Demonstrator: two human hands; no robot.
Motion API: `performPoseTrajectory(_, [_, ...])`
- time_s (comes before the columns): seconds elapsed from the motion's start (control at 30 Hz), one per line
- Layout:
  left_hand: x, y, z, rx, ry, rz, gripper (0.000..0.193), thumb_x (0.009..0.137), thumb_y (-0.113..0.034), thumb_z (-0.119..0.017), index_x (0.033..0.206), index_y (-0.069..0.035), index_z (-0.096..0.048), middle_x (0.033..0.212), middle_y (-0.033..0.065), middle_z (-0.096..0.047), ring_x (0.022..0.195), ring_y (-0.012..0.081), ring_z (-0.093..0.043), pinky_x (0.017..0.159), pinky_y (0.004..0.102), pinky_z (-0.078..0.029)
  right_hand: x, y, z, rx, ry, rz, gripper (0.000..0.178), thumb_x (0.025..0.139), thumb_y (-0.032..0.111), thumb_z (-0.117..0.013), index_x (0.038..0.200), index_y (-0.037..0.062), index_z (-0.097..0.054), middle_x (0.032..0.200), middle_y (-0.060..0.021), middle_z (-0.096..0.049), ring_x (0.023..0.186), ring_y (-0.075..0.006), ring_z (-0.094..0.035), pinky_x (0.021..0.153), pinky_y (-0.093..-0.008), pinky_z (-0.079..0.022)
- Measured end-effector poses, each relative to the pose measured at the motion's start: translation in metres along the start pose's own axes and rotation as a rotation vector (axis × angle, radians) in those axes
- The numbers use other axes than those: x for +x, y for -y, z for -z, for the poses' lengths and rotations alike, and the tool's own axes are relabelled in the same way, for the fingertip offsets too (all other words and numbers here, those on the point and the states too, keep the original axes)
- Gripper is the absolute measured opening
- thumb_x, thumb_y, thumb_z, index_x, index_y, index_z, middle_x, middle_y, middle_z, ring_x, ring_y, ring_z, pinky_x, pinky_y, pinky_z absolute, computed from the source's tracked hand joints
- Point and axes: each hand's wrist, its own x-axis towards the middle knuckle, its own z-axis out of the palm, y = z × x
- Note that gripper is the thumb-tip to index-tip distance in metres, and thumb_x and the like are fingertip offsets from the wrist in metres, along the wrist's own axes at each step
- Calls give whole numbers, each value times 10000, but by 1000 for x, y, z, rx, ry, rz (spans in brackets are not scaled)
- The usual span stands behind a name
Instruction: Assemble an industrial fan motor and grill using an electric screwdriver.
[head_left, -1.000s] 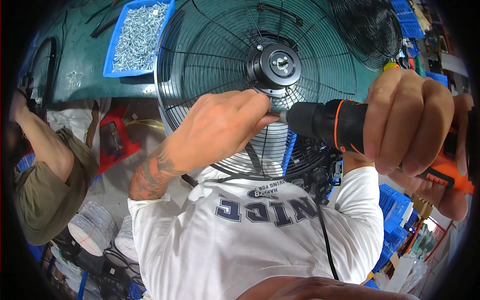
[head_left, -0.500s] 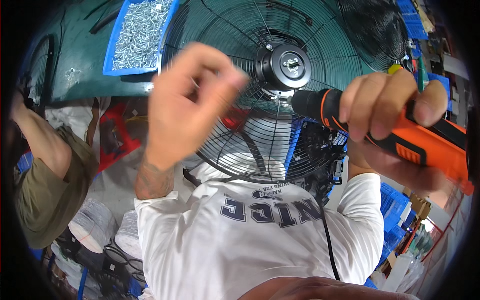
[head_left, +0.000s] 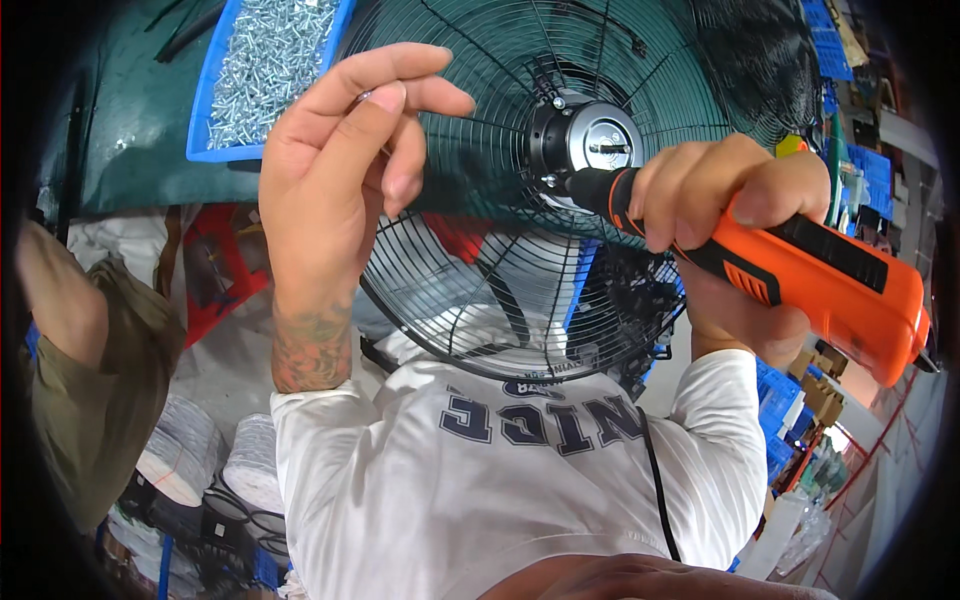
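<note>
My right hand is wrapped round an orange and black power screwdriver. Its black nose meets the mount at the lower left of a round black fan motor, where a screw shows. That motor sits at the middle of a black wire fan guard. Left of the motor, my left hand is raised, thumb pressed to the index finger and other fingers loosely bent. A tiny shiny bit, apparently a screw, shows in the pinch; the fingers mostly cover it.
A blue bin full of screws stands on the green table behind my left hand. The guard overhangs the table's near edge. Another person's arm is at the far left. Blue crates are stacked at the right.
My left hand has turned and risen slightly, its fingers now stretched more. The screwdriver has swung a little to the left and its rear end downward. Fan and motor appear shifted slightly right.
</note>
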Motion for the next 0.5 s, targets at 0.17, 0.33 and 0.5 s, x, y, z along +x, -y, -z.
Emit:
performPoseTrajectory(0.17, [-4, -2, -4, -7, -24, -37, 369, 1039, -130, -430, 1293, 109, -551, 634, -3, -498, 483, 32, -309, 454, 200, -254, 14, -16, 17, 181, 234, 141, 698, 799, 537, -812, 1093, -24, -519, 831, -145, -598, 671, -216, -591, 628, -365, -533])
performPoseTrajectory(0.33, [-6, -3, 3, 24, 17, -12, 407, 1029, -182, -429, 1282, 116, -539, 575, -40, -356, 481, 31, -269, 445, 213, -211, 3, -16, 3, 80, 12, 73, 669, 779, 652, -759, 1078, 104, -519, 845, -71, -622, 644, -209, -648, 629, -358, -549])
performPoseTrajectory(0.5, [-6, -2, 0, 68, 17, -10, 336, 1029, -167, -450, 1261, 59, -538, 621, -3, -523, 515, 14, -345, 472, 182, -249, 13, -23, 9, 176, 158, 130, 781, 737, 569, -850, 1086, -36, -500, 849, -146, -582, 671, -211, -575, 599, -351, -506])
